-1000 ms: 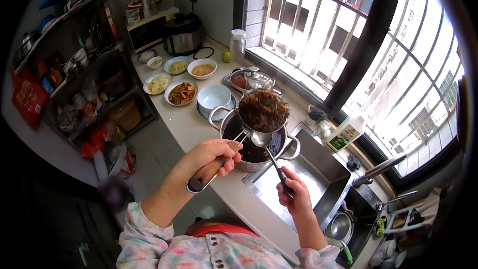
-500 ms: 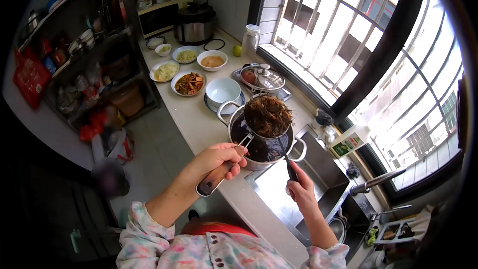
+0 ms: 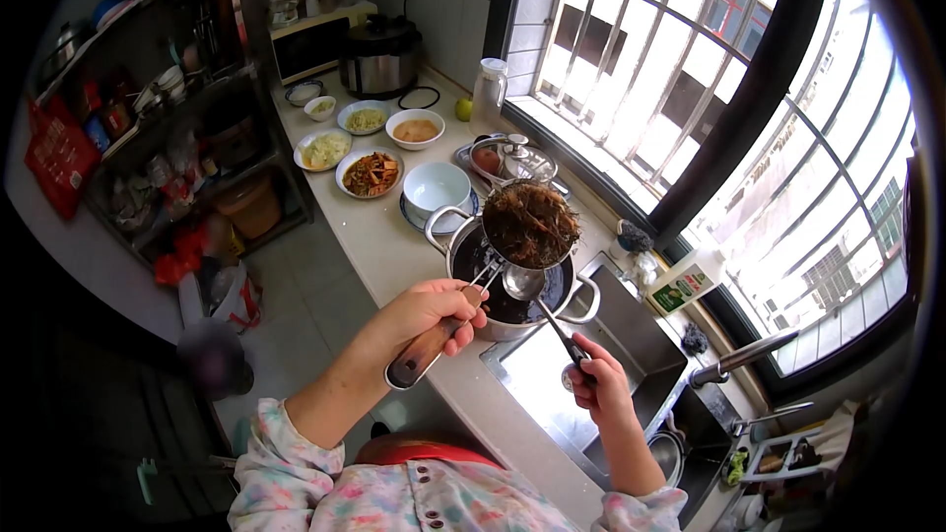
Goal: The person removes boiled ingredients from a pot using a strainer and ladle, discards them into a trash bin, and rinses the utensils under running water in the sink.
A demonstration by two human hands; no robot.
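Observation:
My left hand (image 3: pixel 440 315) is closed round the wooden handle of a strainer (image 3: pixel 490 271). A heap of wet, brown, stringy herbs (image 3: pixel 532 225) fills the strainer, which is held over a two-handled metal pot (image 3: pixel 463 256). Dark liquid (image 3: pixel 507 307) shows inside the pot. My right hand (image 3: pixel 598 379) grips the black handle of a ladle (image 3: pixel 524 283). The ladle's metal bowl is just below the herbs, above the liquid; whether it touches the strainer I cannot tell.
Left of the pot stands a pale bowl (image 3: pixel 437 188) on a blue-rimmed plate. Several filled dishes, including a plate of cooked food (image 3: pixel 371 173), sit farther back. A glass lid (image 3: pixel 514 160) lies near the window. At right are the sink (image 3: pixel 641 335), faucet (image 3: pixel 744 359) and a detergent bottle (image 3: pixel 683 281).
The ladle's bowl has come into view under the herbs, and my right hand has shifted slightly right. My left hand keeps the strainer nearly in the same place.

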